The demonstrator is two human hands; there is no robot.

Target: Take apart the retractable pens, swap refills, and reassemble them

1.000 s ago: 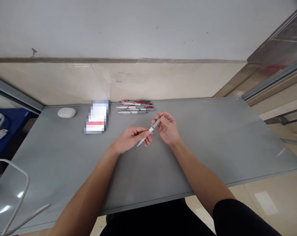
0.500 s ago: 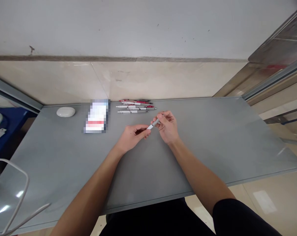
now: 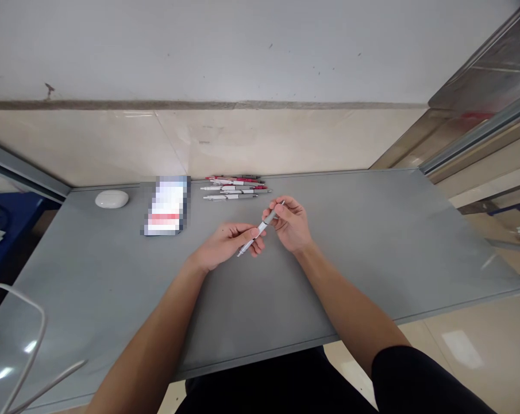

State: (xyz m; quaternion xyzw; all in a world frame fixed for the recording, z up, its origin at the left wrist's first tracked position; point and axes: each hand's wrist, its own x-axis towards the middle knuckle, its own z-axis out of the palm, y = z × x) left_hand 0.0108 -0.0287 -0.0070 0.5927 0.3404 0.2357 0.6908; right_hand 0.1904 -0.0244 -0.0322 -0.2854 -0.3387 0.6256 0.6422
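A white pen with a grey grip [image 3: 263, 225] is held slantwise above the table between both hands. My left hand [image 3: 231, 242] pinches its white barrel between thumb and fingers, and the clip end sticks out below the thumb. My right hand [image 3: 292, 224] closes on the grey grip near the tip, which points up and away from me. Just beyond the hands lies a loose pile of several pens [image 3: 231, 188], some white and grey, some red.
The grey table [image 3: 354, 259] runs up against a tiled wall [image 3: 285, 141]. Left of the pens lie a blurred-out phone [image 3: 165, 207] and a white rounded case [image 3: 112, 199]. A white cable [image 3: 42, 328] loops over the front left corner.
My left hand has shifted its hold along the barrel, and the clip end of the pen now shows below the thumb. The right hand still grips the grey part. The pile is unchanged.
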